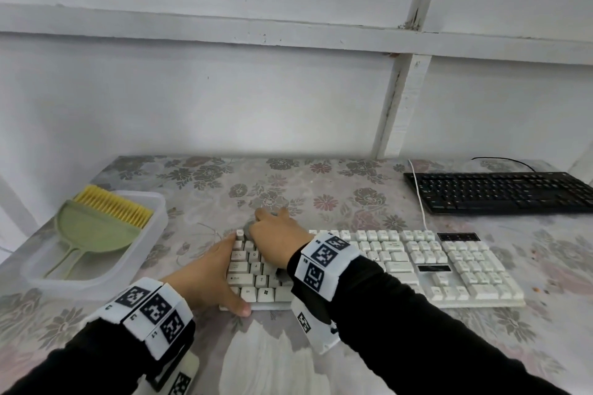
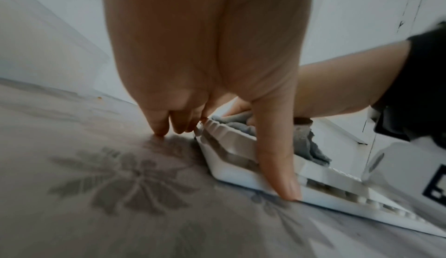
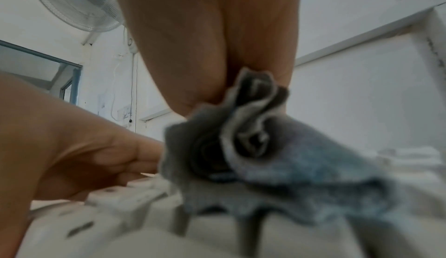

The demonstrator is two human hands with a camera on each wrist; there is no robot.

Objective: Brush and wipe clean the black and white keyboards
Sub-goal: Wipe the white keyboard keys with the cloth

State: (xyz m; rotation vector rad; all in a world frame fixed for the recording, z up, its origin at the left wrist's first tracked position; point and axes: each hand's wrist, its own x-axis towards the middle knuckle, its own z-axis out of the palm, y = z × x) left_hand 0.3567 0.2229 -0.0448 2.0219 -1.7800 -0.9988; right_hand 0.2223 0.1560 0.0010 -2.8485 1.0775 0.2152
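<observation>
Right hand wiping the white keyboard with a grey cloth while the left hand steadies its end.

Most of the cloth (image 3: 277, 166) is hidden under the right hand (image 1: 276, 242) in the head view, and both wrist views are blurred, so the key legends are unreadable. The right hand presses the bunched cloth onto the left end of the white keyboard (image 1: 417, 263), fingers curled over it. The left hand (image 1: 208, 272) lies nearly flat against that end, fingers straight, thumb on the front edge (fingertips touch the tabletop). The black keyboard (image 1: 500, 192) sits well apart at the far right, cut off by the frame. A green brush (image 1: 96, 228) with yellow bristles lies in a clear tray (image 1: 154, 202) at left. The tabletop (image 1: 321, 189) has a floral cover; white walls behind, and a fan (image 3: 72, 4) is mounted on one.
</observation>
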